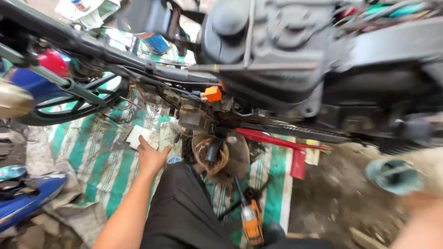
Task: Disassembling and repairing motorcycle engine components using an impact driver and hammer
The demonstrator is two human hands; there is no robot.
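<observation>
My left hand (150, 156) reaches down over the striped green and white tarp (99, 157), its fingers touching a small pale flat piece (138, 135); whether it grips it I cannot tell. Just right of it sits a round engine part with copper windings (213, 157) under the stripped motorcycle frame (277, 69). My right arm (420, 221) shows blurred at the lower right corner, and the hand itself is out of view. My black-trousered leg (182, 212) lies between the arms.
An orange power tool (251, 221) lies on the tarp by my leg. A red stand bar (288, 147) runs under the frame. A wheel (74, 101) is at left, blue bodywork (23, 193) at lower left, a teal cylinder (392, 175) on dirt at right.
</observation>
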